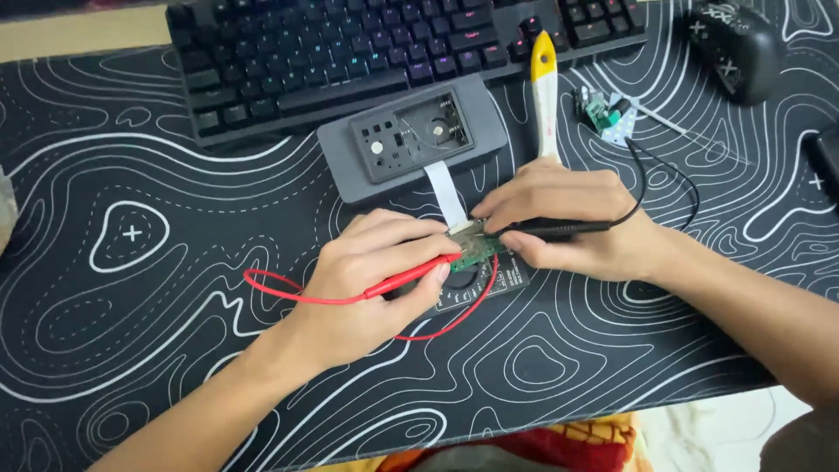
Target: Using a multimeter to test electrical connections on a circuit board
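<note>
My left hand (pixel 367 275) grips a red test probe (pixel 411 278) whose tip touches a small green circuit board (pixel 476 252). My right hand (pixel 568 218) grips a black test probe (pixel 559 229), its tip also on that board. The board lies over a dark multimeter (pixel 476 284), mostly hidden by my hands. A white ribbon cable (pixel 447 192) runs from the board to a grey opened device (pixel 411 135) with a battery bay. The red lead (pixel 288 293) loops across the mat under my left hand.
A black keyboard (pixel 350 52) sits at the back. A brush with a yellow and white handle (pixel 545 96) lies beside the grey device. Another small green board (pixel 599 112) and a black mouse (pixel 732 48) are at the back right. The patterned desk mat (pixel 131 262) covers the desk.
</note>
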